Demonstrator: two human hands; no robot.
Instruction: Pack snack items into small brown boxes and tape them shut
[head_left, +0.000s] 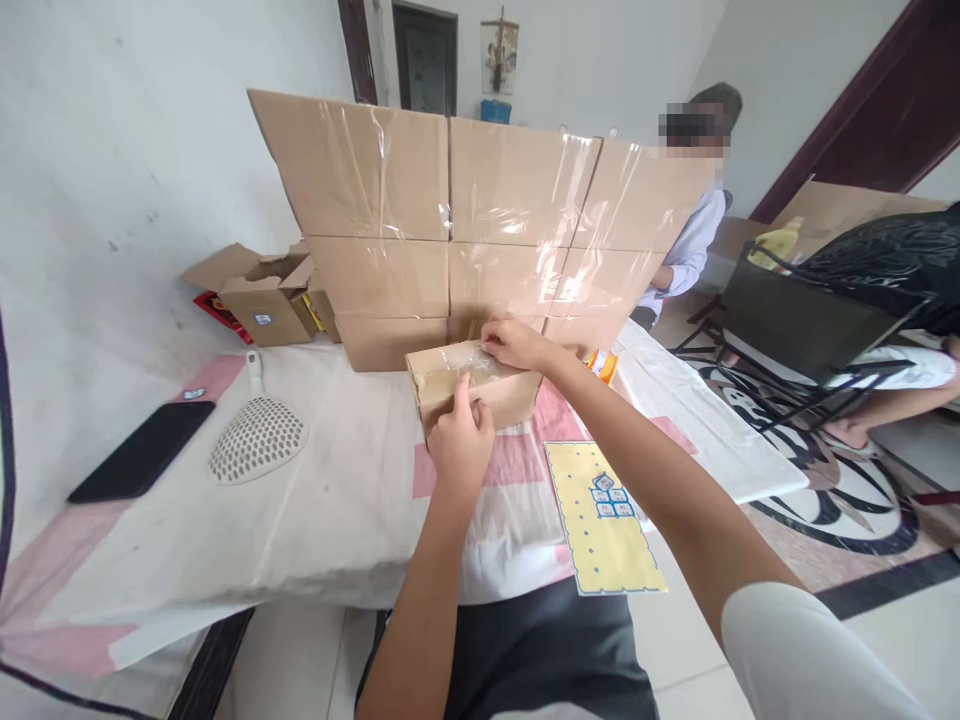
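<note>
A small brown cardboard box (508,400) sits on the cloth-covered table, with shiny clear tape (466,360) on its top. My left hand (459,445) is at the box's near side. Its index finger reaches onto the top edge, the thumb lies against the front and the other fingers are curled. My right hand (517,343) rests on the far part of the box's top, fingers bent and drawn together at the tape. Whether the tape itself is pinched in them I cannot tell. Right behind stands a tall wall of taped cardboard boxes (382,180).
On the left lie a white slotted scoop (259,440) and a black phone-like slab (142,450). An opened carton (266,305) stands behind them. A yellow sticker sheet (600,550) overhangs the front edge. An orange packet (602,366) is at right. Two people sit beyond, one by a chair (810,310).
</note>
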